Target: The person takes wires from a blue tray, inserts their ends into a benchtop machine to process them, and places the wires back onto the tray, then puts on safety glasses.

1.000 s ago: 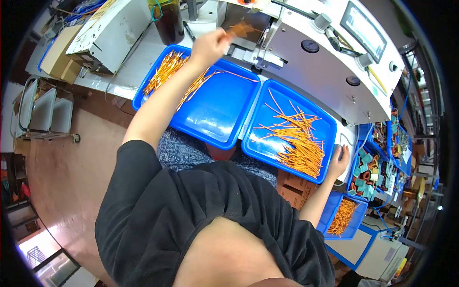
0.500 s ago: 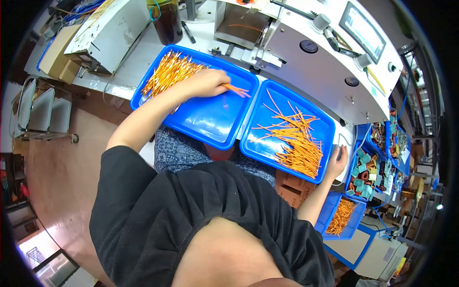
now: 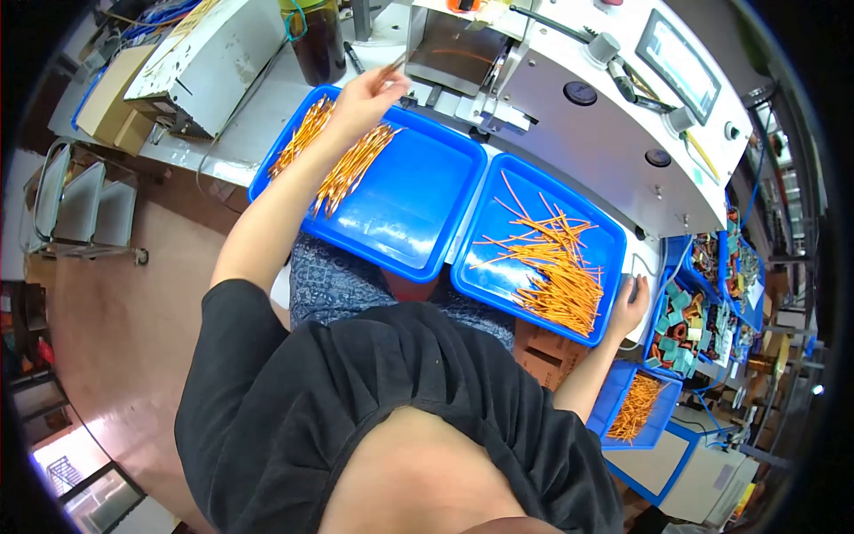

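Observation:
My left hand [image 3: 369, 98] is raised over the far edge of the left blue tray [image 3: 418, 191], its fingers pinched. Thin brownish ends, blurred, poke out from the fingertips and look like wires. Beneath that arm lie short orange wires [image 3: 356, 165] with pale ends, heaped at the tray's left side. My right hand [image 3: 630, 311] is curled round a dark, rounded object like a computer mouse [image 3: 627, 287], just right of the second blue tray [image 3: 471, 283]. Loose orange wires [image 3: 565, 289] fill the right part of that tray.
A white machine [image 3: 551, 107] with knobs and a screen [image 3: 680, 67] stands behind the trays. A dark-filled bottle [image 3: 316, 44] and a black marker [image 3: 354, 59] are at the back left. Lower right, a blue bin [image 3: 663, 418] holds more orange wires.
My left hand has moved up and left from over the left tray to its far edge. The orange wires it held there no longer show over the tray's middle. My right hand stays put.

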`<state>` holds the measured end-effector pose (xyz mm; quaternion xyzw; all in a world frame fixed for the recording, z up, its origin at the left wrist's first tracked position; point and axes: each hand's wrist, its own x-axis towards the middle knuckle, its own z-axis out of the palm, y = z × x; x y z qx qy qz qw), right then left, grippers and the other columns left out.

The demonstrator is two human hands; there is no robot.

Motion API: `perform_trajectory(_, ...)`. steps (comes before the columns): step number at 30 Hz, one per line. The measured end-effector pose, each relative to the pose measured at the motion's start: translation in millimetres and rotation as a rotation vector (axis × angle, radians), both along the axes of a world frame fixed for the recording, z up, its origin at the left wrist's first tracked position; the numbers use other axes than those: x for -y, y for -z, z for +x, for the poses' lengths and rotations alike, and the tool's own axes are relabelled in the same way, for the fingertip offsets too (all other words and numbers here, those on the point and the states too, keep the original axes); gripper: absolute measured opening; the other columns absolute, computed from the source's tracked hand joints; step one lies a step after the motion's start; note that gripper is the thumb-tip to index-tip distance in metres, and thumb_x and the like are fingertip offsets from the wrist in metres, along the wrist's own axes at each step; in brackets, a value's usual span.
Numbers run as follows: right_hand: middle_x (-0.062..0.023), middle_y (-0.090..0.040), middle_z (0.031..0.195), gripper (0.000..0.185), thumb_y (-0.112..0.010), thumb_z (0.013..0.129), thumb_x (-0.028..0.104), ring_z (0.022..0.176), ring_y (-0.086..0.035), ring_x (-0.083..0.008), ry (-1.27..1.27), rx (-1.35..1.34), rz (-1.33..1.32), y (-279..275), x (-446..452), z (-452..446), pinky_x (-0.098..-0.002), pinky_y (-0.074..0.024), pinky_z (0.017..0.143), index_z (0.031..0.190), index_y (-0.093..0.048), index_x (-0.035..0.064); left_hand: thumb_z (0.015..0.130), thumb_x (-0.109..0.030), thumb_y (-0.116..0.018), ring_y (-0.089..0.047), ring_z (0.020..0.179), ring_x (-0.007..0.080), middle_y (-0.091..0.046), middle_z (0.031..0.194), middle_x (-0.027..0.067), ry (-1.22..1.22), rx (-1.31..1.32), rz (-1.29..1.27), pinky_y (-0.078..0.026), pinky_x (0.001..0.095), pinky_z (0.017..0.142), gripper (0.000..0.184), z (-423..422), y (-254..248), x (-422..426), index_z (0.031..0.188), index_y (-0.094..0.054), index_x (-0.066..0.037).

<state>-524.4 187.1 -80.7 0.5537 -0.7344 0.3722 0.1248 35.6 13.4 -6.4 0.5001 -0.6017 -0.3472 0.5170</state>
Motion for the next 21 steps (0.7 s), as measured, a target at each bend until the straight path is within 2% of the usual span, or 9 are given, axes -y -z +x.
perform_trajectory(2,-0.0174,-0.06,0.121,0.03,-0.061,0.09,0.021,0.114,-0.055,-0.0314,-0.002,0.016,-0.001,-3,0,3,-0.0378,-0.0404,0.099,0.111,-0.064,0.0002,0.091,-0.025,-0.059,-0.052,0.06,0.0103,-0.056,0.061,-0.0004,0.006,0.045,-0.008,-0.038,0.0299,0.054,0.022,-15,-9,13,0.096,-0.067,-0.005)
perform_trajectory(5,-0.0176,-0.059,0.121,0.03,-0.061,0.09,0.022,0.114,-0.055,-0.0318,-0.012,0.011,-0.003,0,0,-1,-0.0379,-0.0403,0.099,0.111,-0.064,0.0007,0.092,-0.021,-0.056,-0.049,0.053,0.0096,-0.047,0.053,0.0021,-0.05,0.259,-0.13,-0.038,0.0274,0.052,0.017,-38,-12,22,0.09,-0.067,-0.008)
perform_trajectory(6,-0.0176,-0.059,0.121,0.03,-0.06,0.09,0.022,0.114,-0.055,-0.0319,-0.016,0.003,-0.003,2,0,-3,-0.0379,-0.0403,0.099,0.111,-0.064,0.0007,0.09,-0.018,-0.054,-0.056,0.056,0.0183,-0.052,0.059,0.0077,-0.078,0.316,-0.191,-0.042,0.0318,0.054,0.015,-43,-9,26,0.088,-0.067,-0.01)
perform_trajectory(9,-0.0178,-0.059,0.121,0.031,-0.06,0.09,0.022,0.114,-0.055,-0.0322,-0.019,0.001,-0.003,1,0,-3,-0.0381,-0.0403,0.099,0.112,-0.064,0.0006,0.088,-0.018,-0.055,-0.06,0.066,0.0282,-0.06,0.071,0.0093,-0.195,0.597,-0.467,-0.045,0.0368,0.058,0.016,-47,-4,37,0.083,-0.067,-0.008)
perform_trajectory(10,-0.0178,-0.059,0.121,0.031,-0.06,0.09,0.022,0.114,-0.054,-0.0322,-0.02,0.0,-0.002,0,0,-2,-0.0383,-0.0404,0.099,0.112,-0.063,0.0006,0.085,-0.018,-0.058,-0.059,0.073,0.0328,-0.061,0.08,0.0095,-0.2,0.654,-0.377,-0.046,0.0389,0.06,0.015,-49,-11,35,0.077,-0.065,-0.007)
perform_trajectory(13,-0.0178,-0.059,0.121,0.031,-0.06,0.09,0.023,0.114,-0.054,-0.0325,-0.018,0.0,-0.005,-1,0,1,-0.0386,-0.0406,0.098,0.112,-0.063,0.0007,0.084,-0.021,-0.063,-0.061,0.071,0.0313,-0.062,0.078,0.0078,-0.211,0.679,-0.512,-0.047,0.039,0.06,0.012,-49,-4,45,0.084,-0.064,-0.009)
perform_trajectory(16,-0.0173,-0.06,0.121,0.032,-0.061,0.091,0.023,0.113,-0.056,-0.0311,-0.009,-0.011,-0.013,-2,-1,2,-0.0368,-0.0408,0.098,0.112,-0.063,-0.0002,0.085,-0.029,-0.064,-0.063,0.067,0.0285,-0.064,0.076,0.0057,-0.17,0.584,-0.662,-0.049,0.0388,0.056,0.018,-51,-4,44,0.093,-0.066,-0.014)
perform_trajectory(19,-0.017,-0.061,0.12,0.032,-0.061,0.091,0.023,0.113,-0.056,-0.0303,-0.004,-0.016,-0.015,0,-1,0,-0.0358,-0.0409,0.098,0.112,-0.063,-0.0009,0.083,-0.028,-0.067,-0.064,0.068,0.0264,-0.065,0.078,0.0043,-0.19,0.824,-0.636,-0.051,0.0369,0.057,0.034,-53,-6,42,0.115,-0.059,-0.018)
perform_trajectory(21,-0.0173,-0.06,0.12,0.032,-0.061,0.091,0.023,0.113,-0.056,-0.0311,-0.009,-0.013,-0.016,2,0,-2,-0.0368,-0.0409,0.098,0.112,-0.063,-0.0003,0.081,-0.027,-0.069,-0.065,0.068,0.0253,-0.065,0.077,0.0044,-0.181,0.834,-0.691,-0.051,0.0361,0.057,0.04,-53,-2,47,0.118,-0.058,-0.019)
